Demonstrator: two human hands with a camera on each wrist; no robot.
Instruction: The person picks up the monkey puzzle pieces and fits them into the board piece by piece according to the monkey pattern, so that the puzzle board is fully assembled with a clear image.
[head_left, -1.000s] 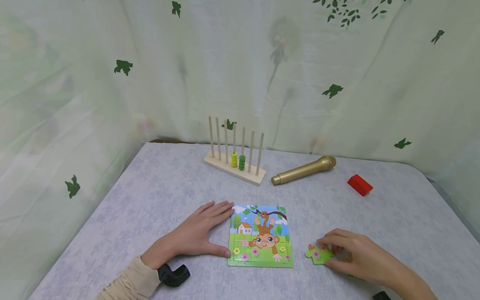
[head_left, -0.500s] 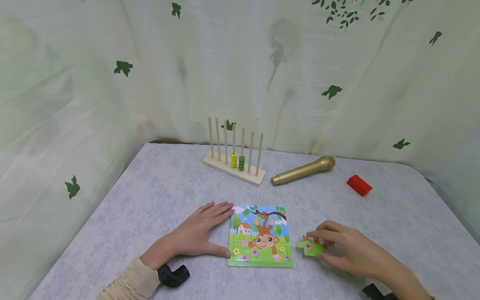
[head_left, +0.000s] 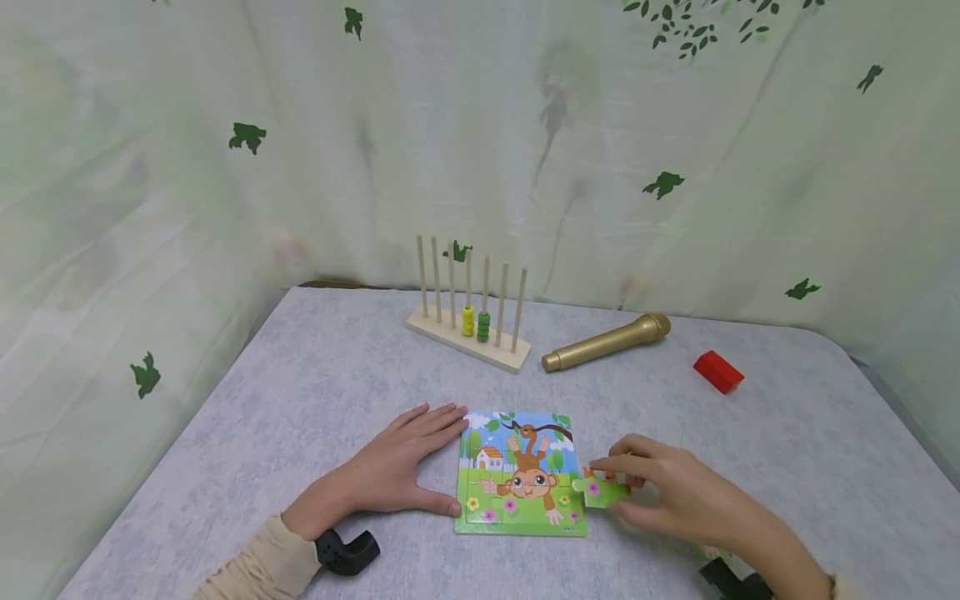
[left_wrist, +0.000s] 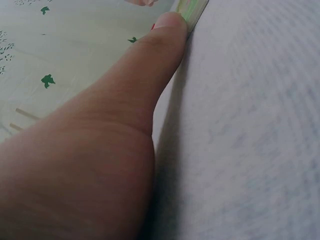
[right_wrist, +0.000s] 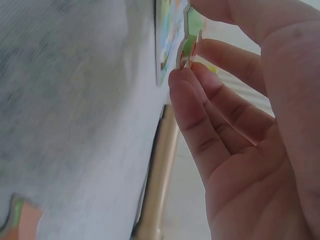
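A monkey picture jigsaw puzzle lies flat on the table, its frame green along the bottom. My left hand rests at its left side with fingers stretched out, fingertips and thumb tip right at the frame's edge. In the left wrist view the thumb reaches the puzzle's rim. My right hand pinches a green jigsaw piece with a pink flower between thumb and fingers. That piece overlaps the puzzle's right edge in the head view; the right wrist view shows the piece tilted on edge.
Another jigsaw piece lies on the table, mostly hidden under my right wrist in the head view. Farther back stand a wooden peg rack with yellow and green beads, a gold toy microphone and a red block.
My right hand has carried the pinched jigsaw piece left, from beside the other piece up to the puzzle's right edge. The left hand has stayed in place.
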